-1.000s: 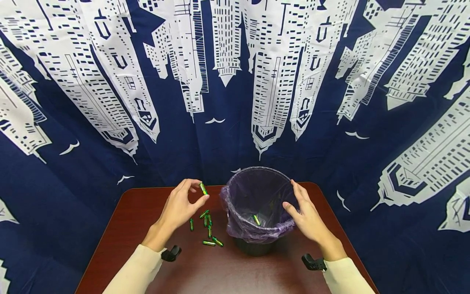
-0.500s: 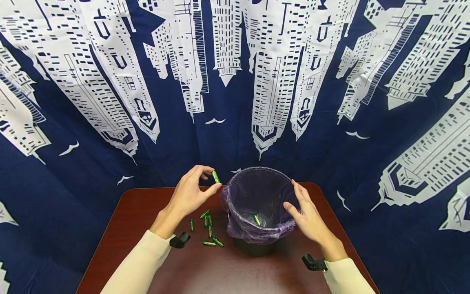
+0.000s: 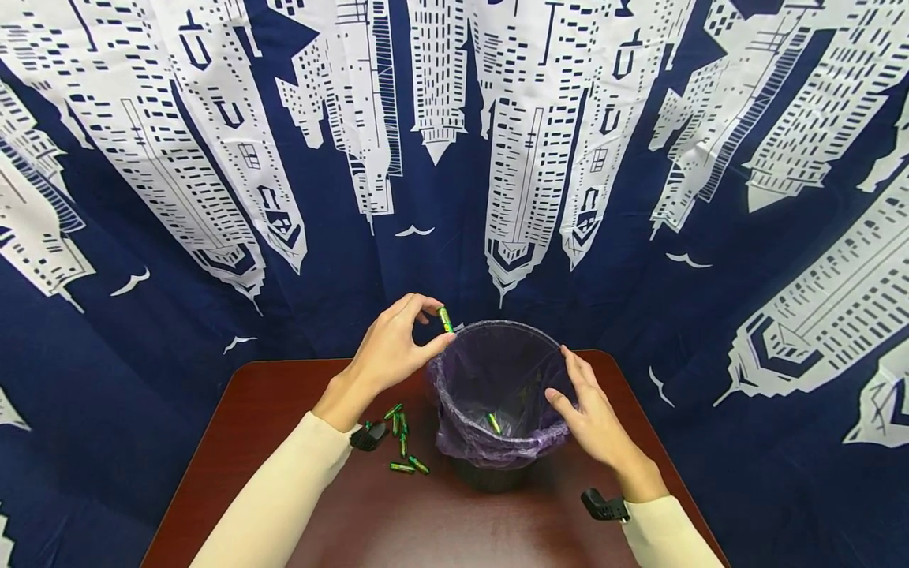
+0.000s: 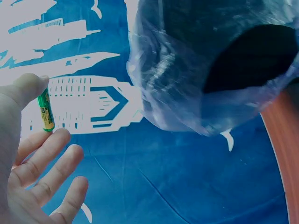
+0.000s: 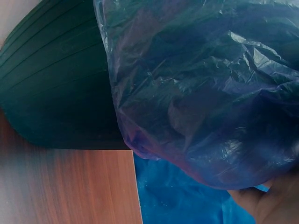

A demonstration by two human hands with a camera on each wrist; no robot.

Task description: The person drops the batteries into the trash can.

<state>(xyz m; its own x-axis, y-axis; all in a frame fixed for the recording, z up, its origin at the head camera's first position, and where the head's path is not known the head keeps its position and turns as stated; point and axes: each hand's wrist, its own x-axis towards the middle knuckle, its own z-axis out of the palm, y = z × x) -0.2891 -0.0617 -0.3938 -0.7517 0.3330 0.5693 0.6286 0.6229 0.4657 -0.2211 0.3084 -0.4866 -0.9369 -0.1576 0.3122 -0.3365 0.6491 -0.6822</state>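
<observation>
A green and yellow battery [image 3: 445, 319] is pinched between the thumb and fingertips of my left hand [image 3: 396, 345], near the left side of the bin's rim. The left wrist view shows the same battery [image 4: 46, 111] from thumb tip to fingers, the other fingers spread. A dark bin [image 3: 490, 476] stands on the table, lined with a translucent purple bag [image 3: 490, 450] folded over its rim. One battery [image 3: 494, 424] lies inside. My right hand [image 3: 596, 422] rests at the bin's right rim, fingers extended and thumb over the opening; the right wrist view mostly shows the bag [image 5: 201, 102].
Several loose batteries [image 3: 402, 446] lie on the reddish-brown table [image 3: 284, 442], left of the bin. My left wrist's black camera [image 3: 369, 435] overlaps part of that group. A navy curtain [image 3: 341, 268] with white buildings hangs behind the table.
My left hand has moved right and upward with the battery, from above the loose batteries to the bin's left rim. The right hand and bin stay in place.
</observation>
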